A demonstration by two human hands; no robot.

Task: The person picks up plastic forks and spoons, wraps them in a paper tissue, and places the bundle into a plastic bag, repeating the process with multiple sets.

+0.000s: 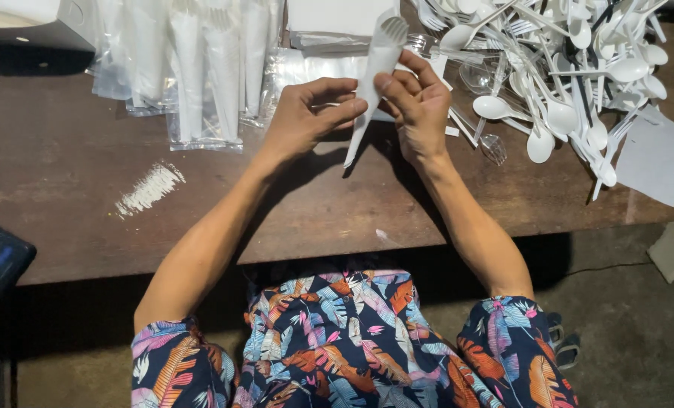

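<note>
Both my left hand (307,113) and right hand (416,106) pinched the napkin-wrapped fork (375,72); loosening my grip might have unrolled it.

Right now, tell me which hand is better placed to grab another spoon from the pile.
Probably the right hand: the pile of white plastic spoons lies just beyond it, while the left hand sits nearer the bagged packs. Both hold the napkin-wrapped fork.

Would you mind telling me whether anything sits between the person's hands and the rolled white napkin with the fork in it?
Nothing visible does. The left hand and right hand both already pinch the rolled napkin, holding it above the wooden table. The pile of white spoons and forks lies off to the right, apart from it.
</note>
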